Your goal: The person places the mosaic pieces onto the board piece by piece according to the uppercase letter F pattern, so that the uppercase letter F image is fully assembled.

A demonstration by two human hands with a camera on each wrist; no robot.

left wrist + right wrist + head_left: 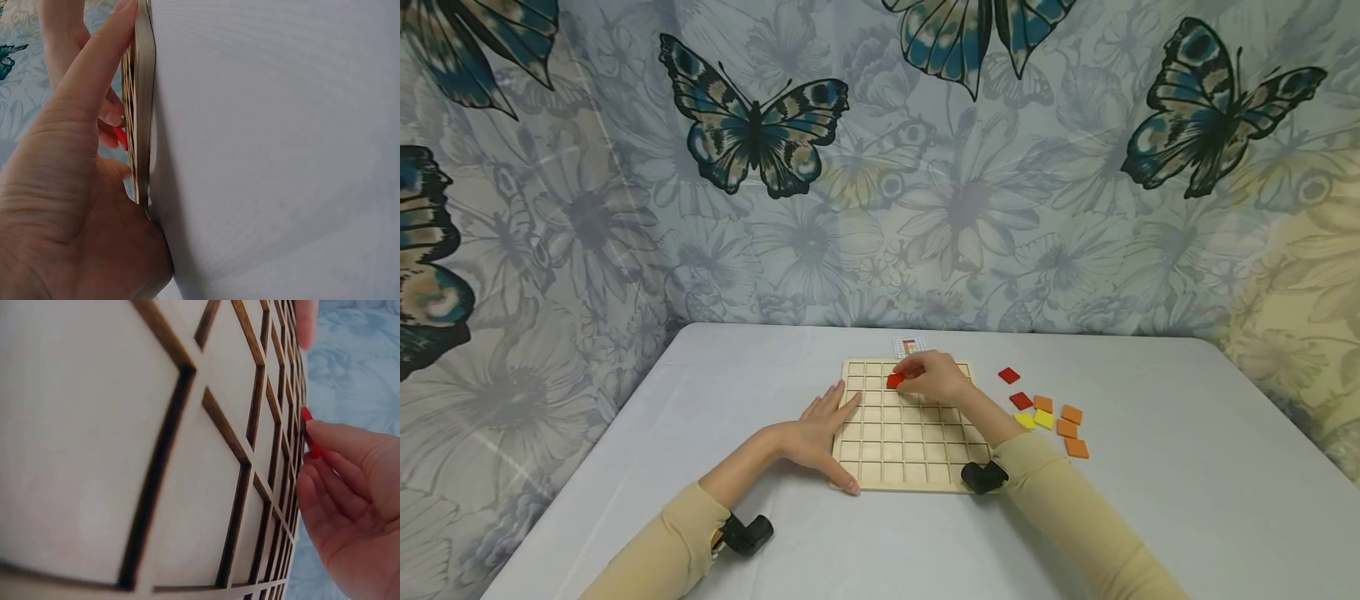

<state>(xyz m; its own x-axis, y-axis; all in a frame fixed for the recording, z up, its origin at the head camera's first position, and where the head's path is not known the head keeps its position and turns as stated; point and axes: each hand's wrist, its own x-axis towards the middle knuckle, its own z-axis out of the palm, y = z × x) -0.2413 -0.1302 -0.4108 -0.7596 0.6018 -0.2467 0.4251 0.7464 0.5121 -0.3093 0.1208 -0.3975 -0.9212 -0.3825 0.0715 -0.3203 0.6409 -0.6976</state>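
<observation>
A square wooden grid board [891, 454] lies on the white table. Over its upper part, my right hand [934, 377] pinches a red square tile [894, 381] between thumb and fingers. In the right wrist view the tile [311, 432] is tilted, its edge right at the board's cells. My left hand [814, 429] rests at the board's left side with fingers spread, the thumb along the near left corner. The left wrist view shows that thumb [94, 69] against the board's edge [145, 106].
Right of the board lie loose tiles: red ones [1021, 401], yellow ones [1043, 418] and several orange ones [1077, 448]. Behind the board is a small printed card [908, 345] with a coloured grid pattern. A butterfly-printed cloth [962, 208] hangs behind the table [760, 358].
</observation>
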